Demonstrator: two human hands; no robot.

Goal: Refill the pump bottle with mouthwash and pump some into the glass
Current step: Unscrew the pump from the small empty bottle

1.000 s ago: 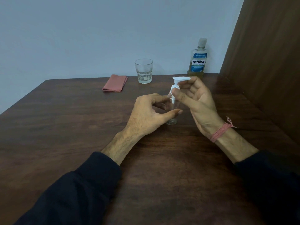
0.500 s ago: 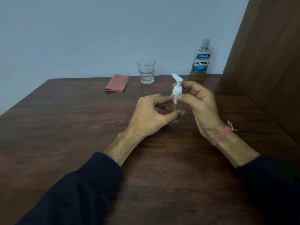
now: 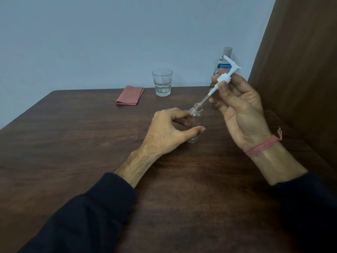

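Observation:
A small clear pump bottle (image 3: 195, 117) stands upright mid-table with its neck open, and it looks empty. My left hand (image 3: 170, 131) grips it by the body with thumb and fingers. My right hand (image 3: 238, 108) holds the white pump head (image 3: 225, 74) tilted up and to the right. Its dip tube still reaches down into the bottle's neck. The mouthwash bottle (image 3: 221, 63) stands at the back right, partly hidden behind the pump head and my fingers. A clear glass (image 3: 162, 82) with a little liquid in it stands at the back centre.
A folded pink cloth (image 3: 129, 95) lies at the back, left of the glass. The dark wooden table (image 3: 73, 143) meets a pale wall behind and a brown wooden panel (image 3: 300, 70) on the right.
My right hand has lifted the pump head off the bottle and drawn it up to the right, pulling most of the tube out. The left hand has kept its hold on the bottle.

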